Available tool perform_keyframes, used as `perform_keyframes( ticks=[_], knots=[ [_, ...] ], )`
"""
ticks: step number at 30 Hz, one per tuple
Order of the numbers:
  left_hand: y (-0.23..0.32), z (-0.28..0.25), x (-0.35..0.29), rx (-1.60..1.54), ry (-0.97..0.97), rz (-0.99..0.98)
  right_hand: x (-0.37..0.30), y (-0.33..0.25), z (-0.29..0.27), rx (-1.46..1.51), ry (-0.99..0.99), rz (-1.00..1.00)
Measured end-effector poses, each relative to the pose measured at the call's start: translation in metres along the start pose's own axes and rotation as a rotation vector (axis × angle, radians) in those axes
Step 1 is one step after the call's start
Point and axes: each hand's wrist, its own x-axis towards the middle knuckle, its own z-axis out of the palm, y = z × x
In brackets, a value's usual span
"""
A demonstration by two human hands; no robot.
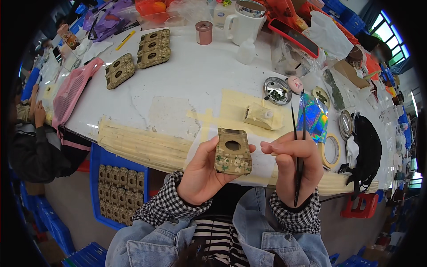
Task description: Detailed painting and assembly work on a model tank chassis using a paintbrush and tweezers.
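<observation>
My left hand (199, 175) holds a camouflage-patterned casing (227, 162) upright, its face with one round hole turned toward me. Small green and tan patches cover its lower part. Just to the right, my right hand (307, 160) is closed on black tweezers (299, 180), whose points stick up past the knuckles. The thumb and forefinger of that hand are close together near the casing's right edge; whether they pinch something small, I cannot tell. Beyond the hands sits a tape-covered block (254, 115) with a whitish knob on top.
A round metal dish (267, 83) with dark green bits lies beyond the tweezers, near a shiny iridescent sheet (314, 119) and a masking tape roll (326, 159). Similar casings (154, 49) rest far left; several more fill a blue crate (94, 178) below. A white mug (244, 29) stands at the back.
</observation>
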Motion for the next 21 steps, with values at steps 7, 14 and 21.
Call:
perform_keyframes(
  ticks=[7, 14, 21],
  knots=[
    [-0.0012, 0.0027, -0.0019, 0.068, 0.012, 0.013, -0.0011, 0.0046, 0.0104, 0.059, -0.049, 0.043],
    [-0.0021, -0.0007, -0.0017, 0.056, 0.007, 0.013, 0.0014, 0.0042, 0.0103, 0.004, -0.064, 0.028],
    [-0.0022, -0.0005, -0.0016, 0.063, 0.014, 0.012, 0.0024, 0.0042, 0.0096, -0.034, -0.076, 0.029]
  ],
)
